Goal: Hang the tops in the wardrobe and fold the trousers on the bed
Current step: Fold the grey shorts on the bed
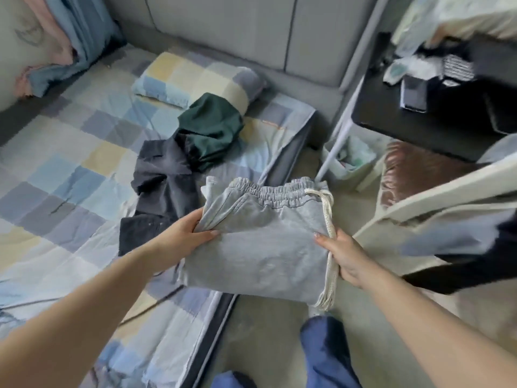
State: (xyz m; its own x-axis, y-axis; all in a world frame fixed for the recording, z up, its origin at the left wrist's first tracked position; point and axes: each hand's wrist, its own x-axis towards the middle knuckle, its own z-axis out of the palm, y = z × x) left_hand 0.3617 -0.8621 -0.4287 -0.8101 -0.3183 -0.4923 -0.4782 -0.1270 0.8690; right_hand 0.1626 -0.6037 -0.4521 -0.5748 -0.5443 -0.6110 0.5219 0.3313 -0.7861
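A folded pair of light grey trousers (260, 242) with an elastic waistband and a white drawstring is held over the bed's right edge. My left hand (184, 233) grips its left side, thumb on top. My right hand (344, 256) grips its right side by the drawstring. On the checked bed (70, 169) lie a dark grey garment (159, 189) and, beyond it, a dark green garment (212, 130), both crumpled.
A checked pillow (195, 77) lies at the headboard. Bedding is piled at the far left (56, 43). To the right stand a white bin (349, 163), a brown-cushioned chair (414, 169), a dark cluttered desk (447, 107) and hanging clothes (461, 242).
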